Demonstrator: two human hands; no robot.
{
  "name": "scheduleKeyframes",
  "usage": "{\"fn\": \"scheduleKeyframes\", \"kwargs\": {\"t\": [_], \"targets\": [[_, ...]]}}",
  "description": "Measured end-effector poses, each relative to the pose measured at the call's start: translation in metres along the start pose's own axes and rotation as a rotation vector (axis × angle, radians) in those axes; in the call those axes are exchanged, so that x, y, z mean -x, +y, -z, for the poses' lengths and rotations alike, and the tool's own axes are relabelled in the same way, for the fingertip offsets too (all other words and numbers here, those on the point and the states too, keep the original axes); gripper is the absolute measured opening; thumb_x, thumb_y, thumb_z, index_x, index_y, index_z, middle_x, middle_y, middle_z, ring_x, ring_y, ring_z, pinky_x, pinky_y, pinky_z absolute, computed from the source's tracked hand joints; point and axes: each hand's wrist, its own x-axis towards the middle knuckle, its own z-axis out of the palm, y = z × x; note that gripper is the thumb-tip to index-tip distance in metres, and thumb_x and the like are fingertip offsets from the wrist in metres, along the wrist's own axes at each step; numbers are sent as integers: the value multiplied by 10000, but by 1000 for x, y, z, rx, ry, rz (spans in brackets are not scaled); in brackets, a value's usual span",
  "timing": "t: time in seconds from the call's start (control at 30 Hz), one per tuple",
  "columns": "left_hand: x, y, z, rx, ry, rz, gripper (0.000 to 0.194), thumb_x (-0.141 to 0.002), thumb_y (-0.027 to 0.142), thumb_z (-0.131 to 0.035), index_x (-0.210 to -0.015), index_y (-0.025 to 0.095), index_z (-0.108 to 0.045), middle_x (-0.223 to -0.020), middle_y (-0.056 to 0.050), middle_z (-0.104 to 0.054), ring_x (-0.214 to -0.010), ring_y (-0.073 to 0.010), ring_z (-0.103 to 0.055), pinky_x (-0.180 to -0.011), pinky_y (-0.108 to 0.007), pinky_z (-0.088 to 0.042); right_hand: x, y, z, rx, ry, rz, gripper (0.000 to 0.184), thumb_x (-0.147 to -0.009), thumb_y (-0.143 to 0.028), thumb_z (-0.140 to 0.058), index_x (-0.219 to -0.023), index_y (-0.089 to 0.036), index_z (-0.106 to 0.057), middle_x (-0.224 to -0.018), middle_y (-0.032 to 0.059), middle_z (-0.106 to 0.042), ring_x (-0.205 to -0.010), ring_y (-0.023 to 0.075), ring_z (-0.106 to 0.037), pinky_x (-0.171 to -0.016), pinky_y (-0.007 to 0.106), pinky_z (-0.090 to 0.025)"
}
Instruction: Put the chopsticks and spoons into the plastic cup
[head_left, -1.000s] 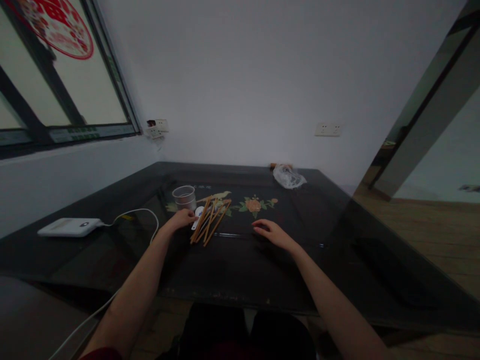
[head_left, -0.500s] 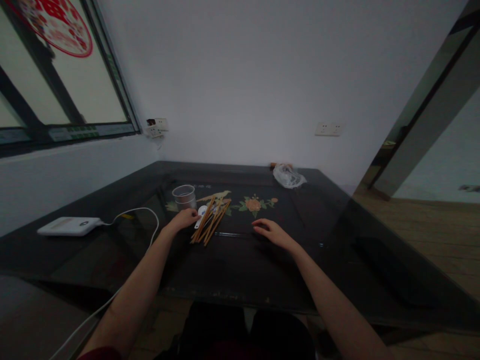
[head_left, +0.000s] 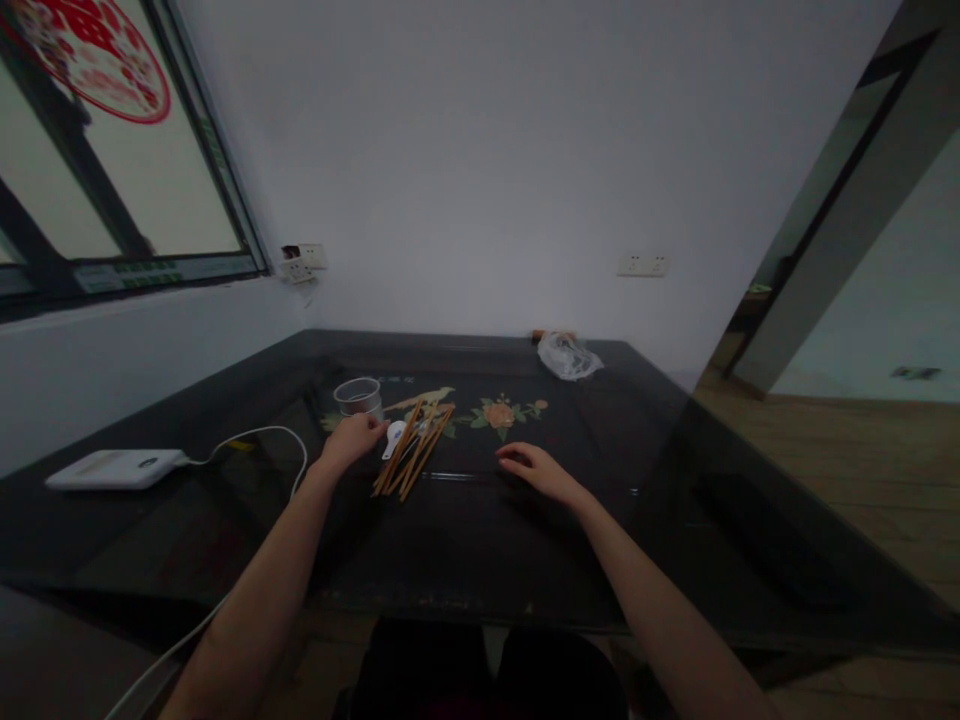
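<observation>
My left hand is bent over the table, fingers curled and pressed together, in front of a clear plastic cup. It covers the cup's lower part, and I cannot make out whether anything is between the fingers. Just right of its fingertips lies a white spoon with a blue mark. Beside and partly over the spoons is a loose bundle of wooden chopsticks; another white spoon shows in part among them. My right hand hovers over or rests on the table, holding nothing, thumb and fingers apart.
The dark glossy table carries a printed flower and bird. A crumpled clear plastic bag lies at the back, before a brown roll-like object. To the left, a white flat device trails a white cable. A dark flat object lies right.
The view has shifted slightly, so everything sits a little further left. My left hand has moved slightly forward towards the cup. My right hand keeps nearly the same pose; the chopsticks and spoons lie as before.
</observation>
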Motion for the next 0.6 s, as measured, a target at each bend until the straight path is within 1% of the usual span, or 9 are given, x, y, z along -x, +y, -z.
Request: {"fn": "scheduleKeyframes", "kwargs": {"t": [0.07, 0.1, 0.17, 0.23, 0.3, 0.4, 0.43, 0.5, 0.6], "targets": [[9, 20, 7, 65, 55, -76, 458, -833, 527, -377, -642, 162, -577, -596, -52, -592, -582, -170, -546, -488, -237, -303, 0, -1, 0, 3, 8, 1, 305, -829, -384, -569, -1035, -170, -639, -1054, 83, -655, -969, 199, -597, -870, 331, -448], [15, 33, 8, 103, 76, -137, 462, -840, 521, -364, -639, 160, -572, -582, -40, -577, -575, -162, -529, -492, -237, -299, 0, -2, 0, 5, 17, -2, 296, -829, -375, -569, -1025, -166, -642, -1039, 82, -661, -956, 197, -603, -859, 323, -450], [26, 63, 3, 209, 54, -273, 467, -858, 507, -332, -665, 157, -572, -591, -19, -568, -585, -147, -511, -514, -231, -309, 0, -5, -1, 16, 43, -13, 271, -832, -356, -562, -1001, -163, -649, -1001, 77, -675, -916, 191, -616, -824, 307, -458], [36, 95, -12, 254, 26, -376, 465, -872, 479, -311, -629, 160, -547, -563, -5, -538, -563, -134, -491, -526, -232, -311, 0, -7, -2, 53, 80, -21, 235, -838, -330, -548, -967, -166, -656, -953, 66, -687, -862, 181, -622, -773, 287, -461], [45, 125, -34, 236, -23, -456, 460, -875, 461, -324, -591, 163, -529, -562, -9, -536, -564, -134, -492, -529, -241, -304, 0, -8, -3, 131, 126, -36, 196, -840, -298, -533, -915, -170, -661, -885, 52, -691, -798, 169, -616, -713, 263, -449], [57, 159, -68, 205, -112, -490, 373, -844, 433, -419, -613, 169, -544, -609, -25, -573, -596, -144, -516, -527, -243, -299, 0, -8, -3, 272, 175, -104, 176, -844, -257, -501, -822, -172, -654, -765, 37, -673, -703, 151, -587, -629, 232, -404], [60, 166, -77, 211, -141, -483, 353, -842, 427, -433, -631, 171, -554, -635, -30, -591, -608, -145, -527, -528, -240, -304, 1, -7, -2, 314, 182, -130, 182, -848, -250, -490, -797, -175, -647, -738, 34, -665, -683, 147, -577, -614, 227, -387], [66, 172, -89, 203, -132, -472, 324, -859, 389, -418, -667, 175, -567, -663, -39, -611, -614, -143, -537, -532, -237, -306, 2, -8, -1, 397, 184, -173, 215, -866, -263, -467, -755, -185, -635, -713, 34, -655, -668, 143, -566, -601, 222, -357], [70, 165, -94, 167, -85, -518, 311, -879, 371, -401, -700, 182, -572, -688, -37, -623, -630, -136, -546, -552, -231, -320, 3, -10, 0, 509, 165, -215, 282, -896, -314, -435, -724, -195, -623, -720, 46, -652, -682, 146, -568, -589, 224, -315]]}}
